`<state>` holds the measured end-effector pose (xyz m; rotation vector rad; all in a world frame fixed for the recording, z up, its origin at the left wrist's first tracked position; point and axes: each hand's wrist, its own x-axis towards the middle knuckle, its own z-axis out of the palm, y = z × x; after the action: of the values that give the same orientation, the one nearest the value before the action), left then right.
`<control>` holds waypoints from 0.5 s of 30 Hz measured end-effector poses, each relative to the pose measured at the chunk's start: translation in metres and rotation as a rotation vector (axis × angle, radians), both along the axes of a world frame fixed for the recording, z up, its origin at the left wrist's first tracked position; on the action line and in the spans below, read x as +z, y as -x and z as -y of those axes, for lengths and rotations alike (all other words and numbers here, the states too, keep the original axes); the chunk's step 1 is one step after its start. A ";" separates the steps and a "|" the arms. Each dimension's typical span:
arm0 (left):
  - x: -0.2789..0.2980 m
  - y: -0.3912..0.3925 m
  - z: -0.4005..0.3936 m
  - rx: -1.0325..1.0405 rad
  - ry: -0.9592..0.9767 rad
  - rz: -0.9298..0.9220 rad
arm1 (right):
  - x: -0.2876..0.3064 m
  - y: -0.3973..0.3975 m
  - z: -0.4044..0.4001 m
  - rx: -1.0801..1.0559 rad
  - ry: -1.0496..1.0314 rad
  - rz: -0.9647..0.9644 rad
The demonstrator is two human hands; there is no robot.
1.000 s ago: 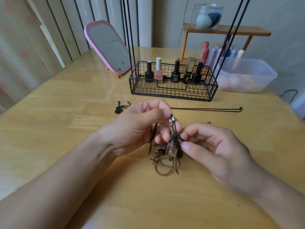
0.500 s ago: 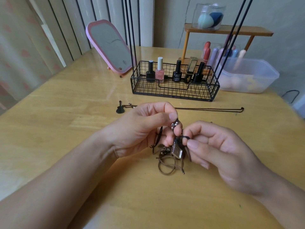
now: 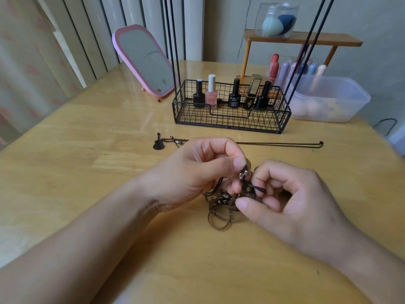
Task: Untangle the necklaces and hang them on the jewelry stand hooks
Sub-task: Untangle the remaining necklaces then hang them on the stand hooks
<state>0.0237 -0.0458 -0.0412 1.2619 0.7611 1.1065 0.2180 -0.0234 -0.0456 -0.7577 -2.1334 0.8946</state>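
Near the middle of the pale wooden table [image 3: 87, 172], a small tangle of brown and black cord necklaces [image 3: 221, 207] lies bunched in loops, with tiny metallic beads caught among the strands. Part of the knot rests on the wood and part is lifted slightly between two hands. The left hand [image 3: 197, 172] pinches a beaded bit of cord between thumb and forefinger at the top of the tangle. The right hand [image 3: 285, 198] has its fingers curled in close, nipping a short black cord end that pokes out sideways.

These cords look light, limp and thin, so they will likely slide and re-knot easily; the beads and pendants seem the firmest places to grip, while pulling hard on a loop would probably tighten the snarl. Easing one strand free at a time looks wisest.

Just beyond the hands, a separate thin dark chain necklace with a small black guitar-shaped pendant [image 3: 158, 144] lies stretched straight across the table, already free of the tangle.

Behind it stands a black wire basket holding nail polish bottles [image 3: 230, 119], from which thin black rods [image 3: 173, 40] rise out of sight; these appear to belong to the jewelry stand, though no hooks are visible. Further back sit a pink-framed mirror [image 3: 144, 60], a clear plastic tub [image 3: 328, 99] and a small wooden shelf [image 3: 302, 38].
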 end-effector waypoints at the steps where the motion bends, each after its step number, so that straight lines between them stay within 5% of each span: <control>1: 0.000 0.000 0.000 0.009 -0.004 -0.001 | 0.000 -0.001 -0.001 0.010 -0.026 -0.001; 15: -0.002 0.003 -0.001 -0.053 0.051 -0.003 | -0.003 -0.003 -0.003 0.124 -0.089 -0.090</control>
<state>0.0203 -0.0444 -0.0430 1.2349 0.7493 1.0363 0.2207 -0.0202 -0.0491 -0.5357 -2.1427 0.8745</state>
